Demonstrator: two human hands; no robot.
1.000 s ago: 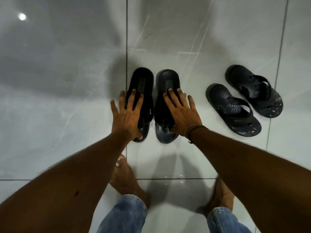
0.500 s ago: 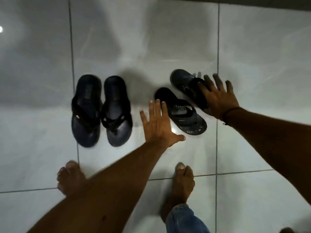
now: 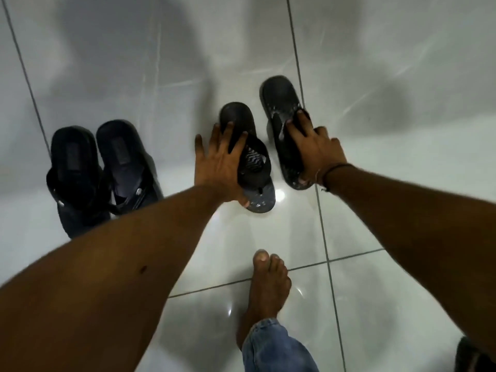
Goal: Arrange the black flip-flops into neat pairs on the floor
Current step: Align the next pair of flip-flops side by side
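Left hand (image 3: 218, 167) is spread flat on one black flip-flop (image 3: 251, 157), fingers apart over its strap side, thumb down by the toe end, so more pressing than pinching. Right hand (image 3: 315, 151) is curled onto the second flip-flop (image 3: 281, 108), fingers across the strap and thumb at the edge nearest the camera; that one looks tilted up on its edge. The two sit near each other around 12 o'clock, with a gap between. Over at 9 o'clock the other pair (image 3: 99, 167) lies side by side on the glossy tile floor (image 3: 402, 183). One bare foot (image 3: 268, 285) at 6 o'clock.
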